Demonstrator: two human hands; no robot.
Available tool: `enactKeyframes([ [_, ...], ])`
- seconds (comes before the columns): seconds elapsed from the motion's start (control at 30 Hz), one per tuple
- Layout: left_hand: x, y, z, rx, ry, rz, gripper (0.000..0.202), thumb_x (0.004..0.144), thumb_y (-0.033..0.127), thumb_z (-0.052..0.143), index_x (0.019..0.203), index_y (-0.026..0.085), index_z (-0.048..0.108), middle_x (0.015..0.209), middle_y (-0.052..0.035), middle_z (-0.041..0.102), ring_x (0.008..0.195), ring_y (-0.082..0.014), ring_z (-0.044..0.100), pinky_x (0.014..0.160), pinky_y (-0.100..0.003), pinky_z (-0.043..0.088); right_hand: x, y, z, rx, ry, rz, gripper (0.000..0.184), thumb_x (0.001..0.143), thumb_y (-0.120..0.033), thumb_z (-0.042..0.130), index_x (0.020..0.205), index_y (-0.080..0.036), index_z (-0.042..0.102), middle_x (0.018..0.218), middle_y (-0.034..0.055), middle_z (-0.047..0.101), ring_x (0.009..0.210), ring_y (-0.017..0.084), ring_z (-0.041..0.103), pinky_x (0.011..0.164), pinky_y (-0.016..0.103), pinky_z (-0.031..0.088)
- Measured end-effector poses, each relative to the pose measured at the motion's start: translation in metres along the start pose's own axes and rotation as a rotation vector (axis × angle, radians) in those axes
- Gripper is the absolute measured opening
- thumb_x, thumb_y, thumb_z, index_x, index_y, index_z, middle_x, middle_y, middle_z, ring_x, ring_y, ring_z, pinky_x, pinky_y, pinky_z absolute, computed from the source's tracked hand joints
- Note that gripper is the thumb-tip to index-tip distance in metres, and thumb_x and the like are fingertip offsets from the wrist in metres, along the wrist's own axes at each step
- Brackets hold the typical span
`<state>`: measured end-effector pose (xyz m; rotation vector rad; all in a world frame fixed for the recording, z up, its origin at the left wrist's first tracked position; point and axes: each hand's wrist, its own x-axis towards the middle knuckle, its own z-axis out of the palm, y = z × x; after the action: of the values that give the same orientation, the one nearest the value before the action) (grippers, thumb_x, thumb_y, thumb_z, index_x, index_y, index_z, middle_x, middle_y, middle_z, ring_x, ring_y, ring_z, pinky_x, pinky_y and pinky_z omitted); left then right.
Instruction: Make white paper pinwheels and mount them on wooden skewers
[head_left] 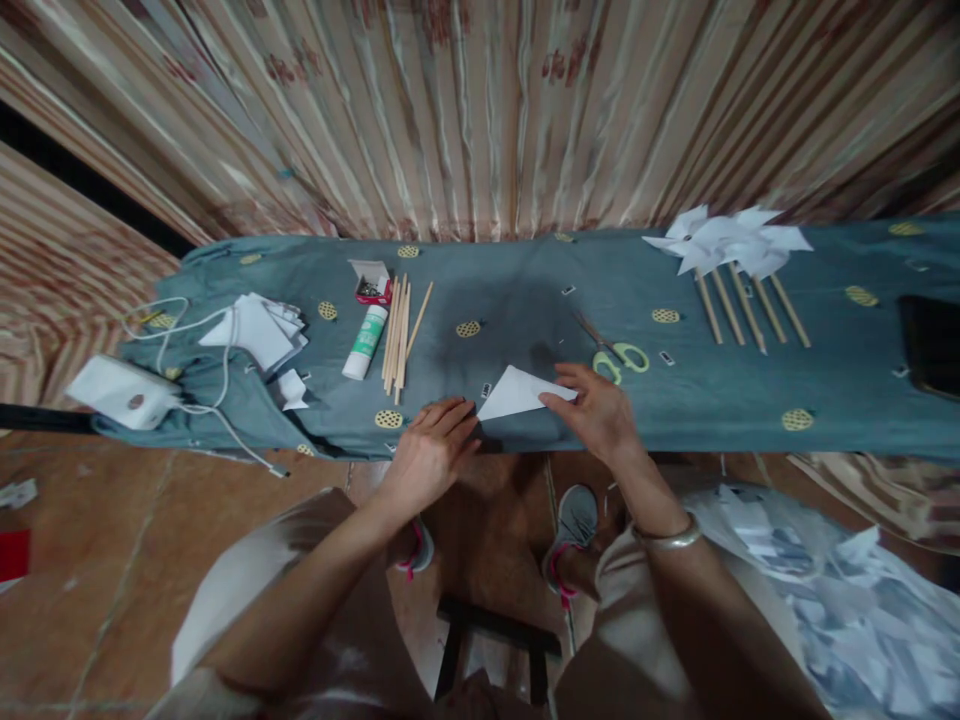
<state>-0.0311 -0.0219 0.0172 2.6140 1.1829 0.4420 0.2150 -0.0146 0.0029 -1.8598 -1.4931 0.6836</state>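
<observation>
A white sheet of paper folded into a triangle (517,392) lies near the front edge of the cloth-covered table. My right hand (601,412) pinches its right corner between thumb and fingers. Beside the paper's left corner, my left hand (433,452) lies with fingers extended and close together; the fingertips appear to touch that corner. Green-handled scissors (616,352) lie just beyond my right hand, blades pointing away to the left. Past my left hand are several wooden sticks (397,335) and a white-and-green glue tube (366,342).
A small open red box (373,284) holds small metal pieces. Left are stacked white papers (262,335), a paper scrap (291,390) and a white power adapter with cables (126,392). Finished paper pinwheels (731,242) on sticks lie right, near a dark phone-like object (930,345). A bag (862,610) stands below.
</observation>
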Motion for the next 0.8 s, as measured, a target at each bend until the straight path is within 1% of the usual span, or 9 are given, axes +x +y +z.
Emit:
enactKeyframes([
  [0.07,0.005,0.0,-0.001,-0.132,0.07,-0.061,0.03,0.091,0.027,0.052,0.117,0.015,0.061,0.128,-0.014,0.061,0.119,-0.0267,0.056,0.099,-0.045,0.047,0.005,0.0,0.0,0.179,-0.004,0.044,0.042,0.071,-0.038,0.07,0.108,-0.019,0.066,0.089,0.0066,0.075,0.067,0.02,0.066,0.072,0.039,0.053],
  [0.13,0.011,0.003,-0.001,-0.322,0.177,-0.165,0.036,0.088,0.029,0.058,0.122,0.018,0.056,0.13,-0.0126,0.057,0.119,-0.0247,0.055,0.102,-0.044,0.044,0.009,-0.002,0.001,0.396,0.059,0.061,0.042,0.07,-0.04,0.07,0.106,-0.019,0.065,0.088,0.0067,0.074,0.071,0.02,0.066,0.071,0.037,0.053],
  [0.27,0.031,0.017,0.002,-0.902,0.372,-0.467,0.036,0.076,0.032,0.07,0.108,0.018,0.061,0.109,-0.0081,0.064,0.104,-0.0208,0.061,0.095,-0.037,0.047,0.013,-0.019,0.003,0.739,0.173,0.112,0.042,0.067,-0.041,0.072,0.102,-0.019,0.063,0.088,0.0055,0.073,0.072,0.017,0.066,0.067,0.033,0.054],
  [0.33,0.043,0.027,0.004,-1.251,0.351,-0.603,0.033,0.071,0.033,0.075,0.098,0.016,0.065,0.097,-0.0068,0.068,0.096,-0.0193,0.063,0.091,-0.034,0.049,0.011,-0.031,0.007,0.838,0.15,0.116,0.041,0.065,-0.04,0.074,0.099,-0.019,0.063,0.086,0.0042,0.073,0.071,0.016,0.065,0.067,0.032,0.055],
  [0.43,0.058,0.04,0.004,-1.57,0.317,-0.675,0.031,0.064,0.034,0.08,0.086,0.015,0.07,0.091,-0.0066,0.071,0.091,-0.0183,0.064,0.087,-0.031,0.049,0.006,-0.048,0.017,0.885,0.051,0.088,0.04,0.065,-0.04,0.075,0.097,-0.02,0.064,0.083,0.0037,0.073,0.066,0.015,0.064,0.065,0.031,0.055],
  [0.53,0.069,0.043,0.002,-1.741,0.405,-0.769,0.032,0.057,0.03,0.084,0.082,0.016,0.07,0.085,-0.0029,0.072,0.079,-0.0142,0.064,0.074,-0.026,0.05,0.004,-0.055,0.022,0.817,-0.036,0.028,0.037,0.068,-0.044,0.072,0.095,-0.02,0.066,0.084,0.0047,0.074,0.068,0.017,0.066,0.065,0.032,0.055],
  [0.63,0.075,0.038,-0.001,-1.758,0.455,-0.864,0.034,0.051,0.025,0.086,0.077,0.014,0.068,0.074,0.0002,0.069,0.064,-0.0097,0.059,0.06,-0.022,0.047,0.009,-0.042,0.008,0.607,0.015,-0.031,0.033,0.079,-0.048,0.06,0.094,-0.019,0.067,0.083,0.0064,0.074,0.075,0.02,0.069,0.07,0.035,0.055],
  [0.7,0.077,0.034,-0.002,-1.743,0.452,-0.873,0.034,0.051,0.025,0.087,0.075,0.013,0.067,0.071,0.0007,0.067,0.061,-0.0088,0.057,0.056,-0.021,0.045,0.015,-0.022,-0.011,0.277,0.157,-0.087,0.031,0.086,-0.045,0.051,0.096,-0.02,0.068,0.09,0.0085,0.074,0.08,0.023,0.069,0.079,0.04,0.053],
  [0.8,0.078,0.032,-0.002,-1.74,0.439,-0.842,0.034,0.052,0.025,0.086,0.076,0.013,0.066,0.072,0.0,0.066,0.062,-0.0096,0.058,0.057,-0.021,0.047,0.024,0.013,-0.035,-0.258,0.329,-0.143,0.03,0.085,-0.035,0.051,0.103,-0.018,0.067,0.101,0.0149,0.072,0.093,0.03,0.066,0.086,0.049,0.048],
])
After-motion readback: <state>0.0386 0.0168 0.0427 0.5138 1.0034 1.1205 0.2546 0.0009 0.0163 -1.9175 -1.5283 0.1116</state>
